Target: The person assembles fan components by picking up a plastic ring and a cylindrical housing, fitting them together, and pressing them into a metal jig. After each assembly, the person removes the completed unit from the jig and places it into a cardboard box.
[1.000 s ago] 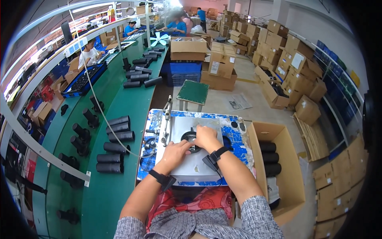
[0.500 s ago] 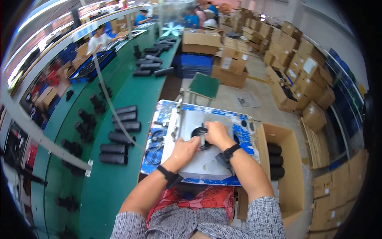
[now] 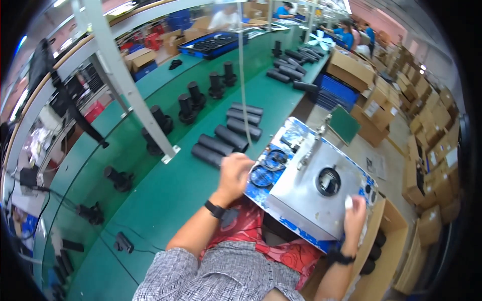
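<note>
My left hand [image 3: 234,176] hovers at the left edge of the blue-flecked worktop [image 3: 296,125], beside a row of black tubes [image 3: 213,143] on the green bench. Its fingers are partly bent and apart, and I see nothing in them. My right hand [image 3: 355,218] is at the right side of a metal box-shaped fixture [image 3: 296,200], pinching a small white piece [image 3: 349,202] whose kind I cannot make out. Between the hands, a round black part [image 3: 329,181] sits on the fixture's top, untouched. Black rings of cable or band [image 3: 262,176] lie left of the fixture.
The green bench [image 3: 155,220] carries several upright black flanged parts [image 3: 193,95] and more tubes farther off. A grey post [image 3: 135,95] rises from the bench. An open carton [image 3: 389,241] with black tubes stands to my right; stacked cartons [image 3: 386,108] and a green stool [image 3: 341,124] are beyond.
Both hands have come off the round black part. My left hand went left toward the tubes, my right hand right, now with a small white piece. The view has swung left.
</note>
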Motion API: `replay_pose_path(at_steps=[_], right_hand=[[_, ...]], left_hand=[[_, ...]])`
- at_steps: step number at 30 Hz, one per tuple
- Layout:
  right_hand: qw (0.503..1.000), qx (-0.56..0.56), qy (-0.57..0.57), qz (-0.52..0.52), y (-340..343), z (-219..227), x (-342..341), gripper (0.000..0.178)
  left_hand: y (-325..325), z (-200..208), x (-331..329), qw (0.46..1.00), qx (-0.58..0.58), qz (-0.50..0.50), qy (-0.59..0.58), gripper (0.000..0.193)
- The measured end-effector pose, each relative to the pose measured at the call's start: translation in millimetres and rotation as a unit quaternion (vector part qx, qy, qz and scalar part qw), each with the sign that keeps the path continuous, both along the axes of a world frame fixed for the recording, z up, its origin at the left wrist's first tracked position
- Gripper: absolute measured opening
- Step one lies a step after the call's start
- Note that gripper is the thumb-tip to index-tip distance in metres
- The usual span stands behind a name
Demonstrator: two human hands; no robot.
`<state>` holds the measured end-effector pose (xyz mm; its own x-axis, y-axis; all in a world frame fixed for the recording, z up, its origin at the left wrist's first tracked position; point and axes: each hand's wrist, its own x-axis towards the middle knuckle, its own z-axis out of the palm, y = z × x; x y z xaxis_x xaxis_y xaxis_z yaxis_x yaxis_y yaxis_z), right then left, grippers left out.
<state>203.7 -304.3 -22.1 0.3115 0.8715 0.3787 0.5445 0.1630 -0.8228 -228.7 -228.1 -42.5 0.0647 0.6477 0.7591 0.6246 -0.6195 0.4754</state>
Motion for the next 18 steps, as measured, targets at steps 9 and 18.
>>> replay_pose_path(at_steps=[9,18], right_hand=[[0.986,-0.064,0.149,0.035,-62.1,-22.5,-16.2,0.012],[0.990,-0.055,0.132,0.001,-79.4,-3.6,-36.2,0.010]], left_hand=[[32.0,-61.2,-131.8,0.932,-0.133,0.178,0.286,0.055],[12.3,-35.8,-130.0,0.885,-0.252,0.109,0.377,0.051]])
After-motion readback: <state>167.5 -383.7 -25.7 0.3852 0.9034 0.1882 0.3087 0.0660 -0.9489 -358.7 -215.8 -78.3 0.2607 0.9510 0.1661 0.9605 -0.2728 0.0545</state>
